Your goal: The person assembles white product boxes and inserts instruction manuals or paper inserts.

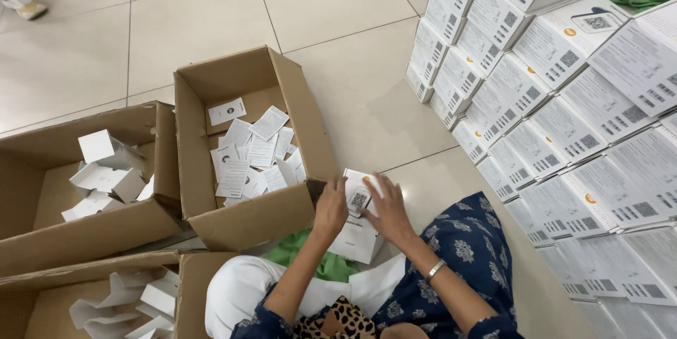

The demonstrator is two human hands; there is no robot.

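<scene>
Holding a small white box (357, 200) between them, the left hand (331, 206) and right hand (386, 208) close on its two sides, just above another white box (356, 240) resting on the floor (338, 21). The held box stands roughly upright, its printed face turned up toward the camera, long axis running near to far. The floor is pale tile with dark grout lines. Just left, an open cardboard carton (247, 148) holds loose white leaflets (250, 152); further left two more cartons (84, 184) hold folded white card inserts (106, 173). At the right, a stack of white boxes (557, 113) leans in rows.
</scene>
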